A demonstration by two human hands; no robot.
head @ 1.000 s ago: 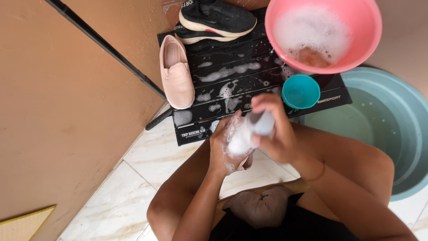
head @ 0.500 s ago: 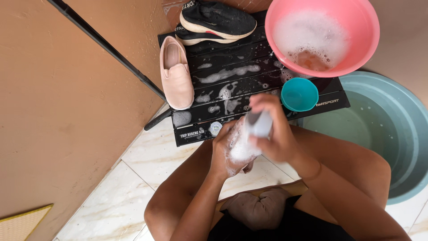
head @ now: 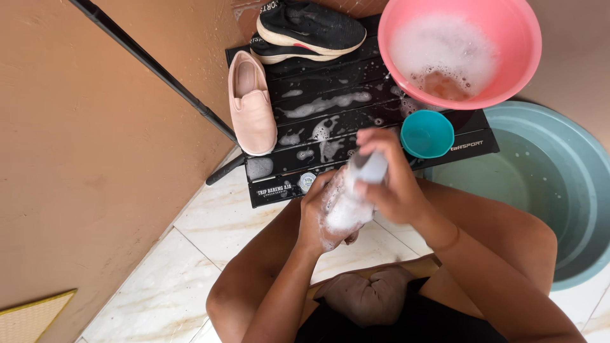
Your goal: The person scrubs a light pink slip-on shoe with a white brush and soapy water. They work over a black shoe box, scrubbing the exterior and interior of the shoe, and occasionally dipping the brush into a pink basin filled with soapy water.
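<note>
Since half a second ago, our right hand (head: pixel 391 184) is sliding slightly upward along the soapy item (head: pixel 352 203), still closed around a pale brush (head: pixel 372 168). Our left hand (head: pixel 324 213) is wrapping its grip fully around the foam-covered item, which is lying diagonally above the tiled floor (head: pixel 210 228), just before the black mat (head: pixel 356 95), upper end toward the teal cup (head: pixel 427 133).

Both hands meet over the tile floor (head: pixel 210 222) — the left hand (head: pixel 321 213) cups a foam-covered item (head: pixel 348 206), the right hand (head: pixel 391 181) grips a grey brush (head: pixel 370 168) against it.
</note>
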